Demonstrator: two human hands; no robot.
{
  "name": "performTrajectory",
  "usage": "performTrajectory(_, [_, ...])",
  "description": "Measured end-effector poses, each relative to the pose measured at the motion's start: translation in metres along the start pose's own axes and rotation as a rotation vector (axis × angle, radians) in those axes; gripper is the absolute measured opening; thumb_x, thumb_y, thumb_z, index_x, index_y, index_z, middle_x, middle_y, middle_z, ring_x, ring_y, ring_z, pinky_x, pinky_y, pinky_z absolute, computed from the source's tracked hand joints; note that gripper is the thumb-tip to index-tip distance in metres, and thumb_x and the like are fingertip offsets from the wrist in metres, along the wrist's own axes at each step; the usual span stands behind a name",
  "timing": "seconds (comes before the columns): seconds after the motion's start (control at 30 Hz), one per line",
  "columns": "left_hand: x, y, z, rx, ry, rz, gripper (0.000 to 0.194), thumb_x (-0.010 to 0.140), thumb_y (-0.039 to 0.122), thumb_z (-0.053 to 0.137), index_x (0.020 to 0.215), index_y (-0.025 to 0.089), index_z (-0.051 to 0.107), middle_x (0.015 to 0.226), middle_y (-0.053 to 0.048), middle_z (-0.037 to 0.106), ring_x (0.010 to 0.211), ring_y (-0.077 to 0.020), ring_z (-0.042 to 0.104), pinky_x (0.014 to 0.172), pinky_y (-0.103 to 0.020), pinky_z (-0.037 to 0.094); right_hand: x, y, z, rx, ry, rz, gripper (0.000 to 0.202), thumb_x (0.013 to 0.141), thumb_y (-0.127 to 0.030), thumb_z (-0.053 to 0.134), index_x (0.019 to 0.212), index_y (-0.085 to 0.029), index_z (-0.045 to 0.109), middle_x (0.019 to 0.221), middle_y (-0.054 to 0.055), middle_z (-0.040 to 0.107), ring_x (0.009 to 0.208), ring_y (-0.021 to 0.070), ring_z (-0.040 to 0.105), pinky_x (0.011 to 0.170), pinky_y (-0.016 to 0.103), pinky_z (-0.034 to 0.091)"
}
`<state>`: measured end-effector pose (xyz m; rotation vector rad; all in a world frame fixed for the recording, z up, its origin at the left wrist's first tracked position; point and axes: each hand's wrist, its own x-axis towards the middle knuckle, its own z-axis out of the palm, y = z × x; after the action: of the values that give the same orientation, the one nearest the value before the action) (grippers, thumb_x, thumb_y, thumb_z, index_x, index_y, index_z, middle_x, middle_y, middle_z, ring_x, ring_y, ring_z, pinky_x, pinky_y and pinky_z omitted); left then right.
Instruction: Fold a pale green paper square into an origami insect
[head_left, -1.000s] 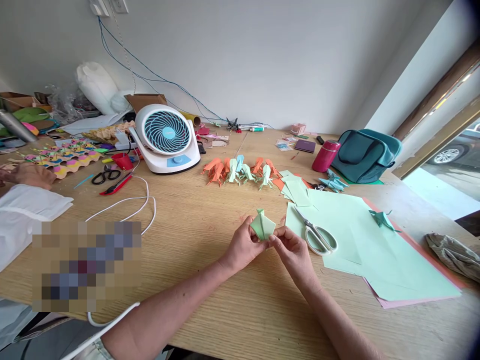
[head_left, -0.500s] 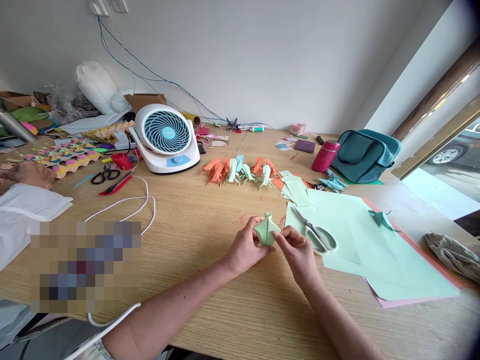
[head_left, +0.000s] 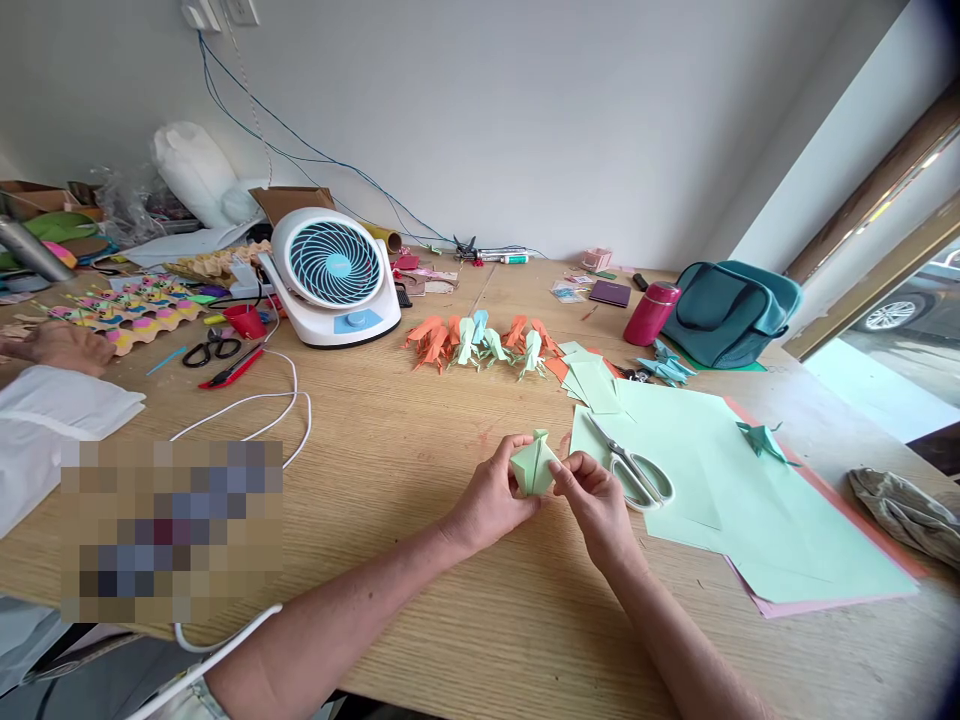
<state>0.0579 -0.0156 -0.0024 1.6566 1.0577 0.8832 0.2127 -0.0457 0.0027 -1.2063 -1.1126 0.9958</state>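
Between my two hands is a small piece of folded light-green paper [head_left: 532, 467], with a centre crease and a narrow tip pointing up. My left hand [head_left: 495, 495] grips its left side and lower edge. At its right edge, my right hand [head_left: 596, 500] pinches the paper between thumb and forefinger. White-handled scissors [head_left: 641, 475] lie just right of my right hand, on large pale-green paper sheets [head_left: 780, 520]. Beyond my hands stands a row of folded paper figures in orange [head_left: 431, 343], pale green [head_left: 495, 346] and blue.
A white fan [head_left: 337, 275] stands at the back left. A pink bottle [head_left: 652, 311] and a teal bag [head_left: 724, 312] are at the back right. Black scissors [head_left: 212, 347], a red cutter and a white cable lie left. Another person's hand [head_left: 60, 345] rests at far left.
The folded paper has turned slightly in my fingers, and its tip sits a little further right. Both hands keep their hold.
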Motion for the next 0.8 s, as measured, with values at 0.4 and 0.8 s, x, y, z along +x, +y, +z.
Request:
performTrajectory(0.4, [0.001,-0.006,0.002,-0.042,-0.028,0.009,0.070,0.065,0.013,0.071,0.131,0.019,0.047,0.071,0.007,0.054,0.058,-0.0093,0.048,0.053,-0.019,0.037,0.003,-0.003,-0.001,0.050,-0.067,-0.001,0.034,0.076,-0.052,0.076,0.076,-0.019,0.067,0.070,0.001,0.059,0.065,0.0146,0.050,0.063,0.028,0.043])
performTrajectory(0.8, [0.009,0.002,-0.003,-0.337,-0.192,-0.030,0.026,0.067,0.027,0.080,0.088,0.014,0.074,0.082,-0.002,0.070,0.078,-0.0165,0.061,0.071,-0.024,0.045,0.000,0.007,-0.004,0.119,-0.014,0.063,0.034,0.079,-0.050,0.073,0.068,-0.020,0.061,0.066,-0.002,0.055,0.065,0.0134,0.049,0.065,0.027,0.041])
